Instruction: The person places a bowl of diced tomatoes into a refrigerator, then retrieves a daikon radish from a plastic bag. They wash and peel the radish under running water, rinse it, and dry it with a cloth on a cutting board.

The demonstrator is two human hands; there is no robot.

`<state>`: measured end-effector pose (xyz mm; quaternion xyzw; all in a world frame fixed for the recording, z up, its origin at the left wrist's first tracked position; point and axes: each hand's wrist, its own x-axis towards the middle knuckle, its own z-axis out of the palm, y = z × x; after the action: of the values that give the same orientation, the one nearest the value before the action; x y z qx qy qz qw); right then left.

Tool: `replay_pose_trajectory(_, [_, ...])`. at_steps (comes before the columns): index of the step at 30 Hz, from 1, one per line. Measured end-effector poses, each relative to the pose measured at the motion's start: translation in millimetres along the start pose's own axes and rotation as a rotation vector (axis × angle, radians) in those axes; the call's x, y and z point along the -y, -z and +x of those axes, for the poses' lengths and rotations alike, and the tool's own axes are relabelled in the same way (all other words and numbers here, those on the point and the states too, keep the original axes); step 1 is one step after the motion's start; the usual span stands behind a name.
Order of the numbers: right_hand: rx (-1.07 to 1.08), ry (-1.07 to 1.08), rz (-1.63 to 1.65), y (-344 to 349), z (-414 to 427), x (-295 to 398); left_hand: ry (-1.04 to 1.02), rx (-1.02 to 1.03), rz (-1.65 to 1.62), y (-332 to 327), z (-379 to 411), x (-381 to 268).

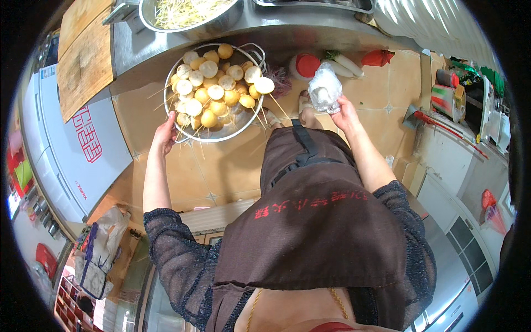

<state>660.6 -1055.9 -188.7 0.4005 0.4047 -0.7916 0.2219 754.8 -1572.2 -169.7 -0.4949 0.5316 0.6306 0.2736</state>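
My left hand (165, 135) grips the near-left rim and handle of a round metal basin (232, 135), holding it above the tiled floor. The basin is heaped with round yellow pieces with pale cut faces (208, 69), which look like potatoes on thin wooden skewers. Several skewers (278, 104) poke out past the rim. Off to the right, my right hand (347, 116) pinches the lower edge of a crumpled clear plastic bag (325, 89) with something whitish inside. My fingers partly hide the basin's near handle; the far handle (262, 54) shows at upper right.
A steel counter (290, 20) ahead carries a bowl of bean sprouts (191, 14) and a metal tray (315, 3). Below it are a red-lidded container (308, 65), white radishes (346, 64) and a red bag (376, 58). A white chest freezer (74, 145) and wooden boards (85, 62) stand left.
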Motion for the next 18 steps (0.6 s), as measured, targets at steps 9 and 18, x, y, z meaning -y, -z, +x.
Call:
replay_pose_trajectory(9, [0.017, 0.061, -0.045, -1.9, -15.5, 9.6, -0.055, 0.083, -0.150, 5.5, -5.6, 18.8])
replay_pose_trajectory(18, [0.126, 0.156, -0.269, -30.4, -32.3, 14.5, -0.120, 0.105, -0.235, 37.0, -81.7, 57.4])
